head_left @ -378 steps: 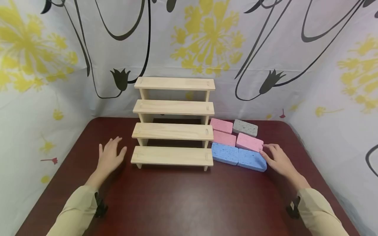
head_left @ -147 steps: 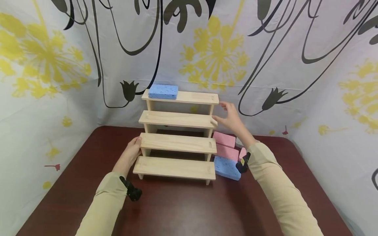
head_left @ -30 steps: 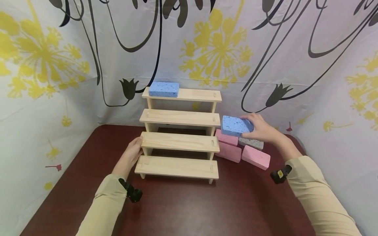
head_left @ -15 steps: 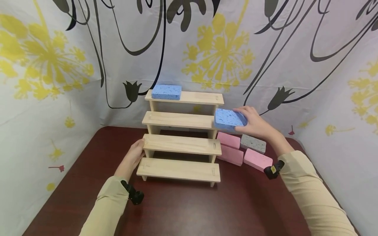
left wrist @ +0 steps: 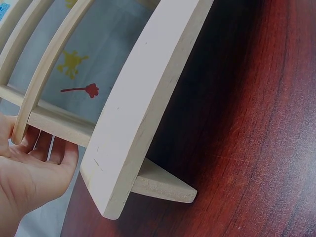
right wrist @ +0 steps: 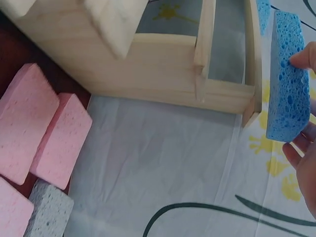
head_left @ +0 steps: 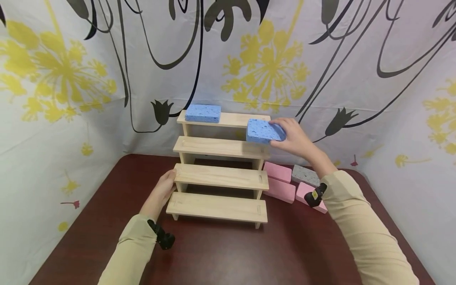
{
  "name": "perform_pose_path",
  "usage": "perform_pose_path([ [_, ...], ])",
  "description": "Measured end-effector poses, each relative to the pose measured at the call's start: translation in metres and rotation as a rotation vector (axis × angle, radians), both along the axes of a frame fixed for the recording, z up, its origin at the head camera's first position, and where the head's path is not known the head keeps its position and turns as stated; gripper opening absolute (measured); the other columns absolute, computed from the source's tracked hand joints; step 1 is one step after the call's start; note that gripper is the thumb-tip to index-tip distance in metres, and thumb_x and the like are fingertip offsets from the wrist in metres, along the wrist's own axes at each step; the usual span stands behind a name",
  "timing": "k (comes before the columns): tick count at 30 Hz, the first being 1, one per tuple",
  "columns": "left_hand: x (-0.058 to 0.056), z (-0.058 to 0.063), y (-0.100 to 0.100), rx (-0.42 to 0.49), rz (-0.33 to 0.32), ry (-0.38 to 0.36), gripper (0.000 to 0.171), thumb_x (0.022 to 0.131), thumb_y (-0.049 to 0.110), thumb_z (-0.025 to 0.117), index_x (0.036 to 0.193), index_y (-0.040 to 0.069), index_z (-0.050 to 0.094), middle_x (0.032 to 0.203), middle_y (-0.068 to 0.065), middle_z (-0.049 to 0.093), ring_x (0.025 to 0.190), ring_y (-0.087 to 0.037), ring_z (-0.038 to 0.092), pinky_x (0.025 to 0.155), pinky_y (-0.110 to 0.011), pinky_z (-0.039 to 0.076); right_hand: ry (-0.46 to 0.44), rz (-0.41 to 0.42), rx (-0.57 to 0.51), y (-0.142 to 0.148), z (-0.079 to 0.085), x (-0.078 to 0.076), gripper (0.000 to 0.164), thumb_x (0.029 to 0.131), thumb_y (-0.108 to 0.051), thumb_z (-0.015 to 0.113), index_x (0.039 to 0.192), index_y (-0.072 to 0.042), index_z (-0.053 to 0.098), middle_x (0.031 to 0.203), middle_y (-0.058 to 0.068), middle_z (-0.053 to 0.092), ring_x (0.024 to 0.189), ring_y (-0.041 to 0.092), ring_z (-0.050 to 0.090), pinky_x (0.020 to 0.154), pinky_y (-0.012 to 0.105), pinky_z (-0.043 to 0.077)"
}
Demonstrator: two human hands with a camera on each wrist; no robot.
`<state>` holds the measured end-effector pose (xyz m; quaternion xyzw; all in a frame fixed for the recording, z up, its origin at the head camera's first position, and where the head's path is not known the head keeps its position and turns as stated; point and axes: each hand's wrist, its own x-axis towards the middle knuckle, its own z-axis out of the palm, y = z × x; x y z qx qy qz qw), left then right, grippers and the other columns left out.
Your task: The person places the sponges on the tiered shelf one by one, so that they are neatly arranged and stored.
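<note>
- On the left, the desk [head_left: 112, 202] extends past the forearm, so that arm has room to shift before the edge.
- The left hand [head_left: 160, 194] grips the wooden stand [head_left: 220, 176] at the left end of its second shelf up, fingers curled behind the side panel, seemingly to steady a light frame.
- One blue sponge [head_left: 203, 113] lies flat near the left end of the top shelf, a position that leaves room along the board to its right.
- A second blue sponge [head_left: 263, 131] is in the air near that shelf's right end; the right wrist view shows a gap between it and the shelf's edge.
- The right hand [head_left: 293, 138] grasps this second one by its right end, thumb on the near side and fingers on the far side, probably so the knuckles stay outside the stand.
- On the desk to the stand's right sit three pink sponges [head_left: 278, 171] and a gray sponge [head_left: 305, 175], grouped close, perhaps for easy reach; the wrist camera [head_left: 315, 196] partly hides one pink one. The right desk edge lies beyond them.
</note>
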<state>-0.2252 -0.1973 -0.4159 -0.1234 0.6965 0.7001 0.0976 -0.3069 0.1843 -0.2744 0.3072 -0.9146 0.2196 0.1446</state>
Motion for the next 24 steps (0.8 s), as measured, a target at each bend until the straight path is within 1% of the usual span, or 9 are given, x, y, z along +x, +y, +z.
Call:
perform_pose_path([
  [2, 0.0, 0.0, 0.0, 0.008, 0.002, 0.008, 0.056, 0.101, 0.031, 0.024, 0.147, 0.004, 0.007, 0.152, -0.02, 0.01, 0.141, -0.032, 0.014, 0.118, -0.043, 0.015, 0.022, 0.004, -0.007, -0.006, 0.002, -0.004, 0.058, 0.074, -0.021, 0.069, 0.124, 0.001, 0.051, 0.129, 0.024, 0.047, 0.117, 0.039, 0.039, 0.1, 0.054, 0.032],
  [4, 0.0, 0.0, -0.001, 0.012, 0.002, 0.013, 0.056, 0.101, 0.03, 0.024, 0.147, 0.004, 0.007, 0.152, -0.021, 0.009, 0.141, -0.033, 0.013, 0.118, -0.043, 0.015, 0.023, 0.002, -0.014, -0.011, 0.005, -0.009, 0.058, 0.074, -0.02, 0.069, 0.124, 0.001, 0.051, 0.13, 0.024, 0.046, 0.118, 0.039, 0.039, 0.102, 0.054, 0.03],
  [11, -0.001, 0.001, -0.004, 0.015, 0.01, 0.015, 0.055, 0.102, 0.029, 0.023, 0.147, 0.003, 0.006, 0.152, -0.02, 0.01, 0.141, -0.032, 0.012, 0.118, -0.043, 0.014, -0.036, -0.025, -0.029, -0.032, 0.013, -0.025, 0.056, 0.076, -0.019, 0.067, 0.126, 0.0, 0.049, 0.134, 0.023, 0.044, 0.123, 0.04, 0.035, 0.106, 0.053, 0.027],
  [16, 0.0, 0.004, -0.002, 0.026, 0.016, 0.007, 0.055, 0.102, 0.029, 0.023, 0.147, 0.003, 0.006, 0.152, -0.02, 0.009, 0.141, -0.032, 0.012, 0.118, -0.043, 0.013, -0.046, -0.03, -0.033, -0.041, 0.017, -0.034, 0.056, 0.076, -0.02, 0.064, 0.126, 0.0, 0.05, 0.133, 0.023, 0.045, 0.125, 0.039, 0.035, 0.108, 0.053, 0.024],
  [19, -0.001, 0.001, -0.002, 0.024, 0.018, 0.016, 0.055, 0.102, 0.03, 0.023, 0.147, 0.003, 0.007, 0.152, -0.02, 0.009, 0.141, -0.032, 0.012, 0.118, -0.043, 0.013, -0.04, -0.03, -0.037, -0.044, 0.018, -0.039, 0.054, 0.077, -0.021, 0.063, 0.125, 0.0, 0.05, 0.133, 0.022, 0.045, 0.125, 0.04, 0.035, 0.109, 0.053, 0.023],
  [24, -0.001, -0.011, -0.003, 0.001, -0.002, 0.066, 0.067, 0.098, 0.046, 0.029, 0.147, 0.005, 0.01, 0.151, -0.021, 0.011, 0.141, -0.033, 0.011, 0.117, -0.046, 0.013, -0.057, -0.029, -0.046, -0.049, 0.017, -0.045, 0.053, 0.077, -0.02, 0.062, 0.125, 0.001, 0.05, 0.134, 0.023, 0.044, 0.127, 0.04, 0.033, 0.11, 0.053, 0.022],
])
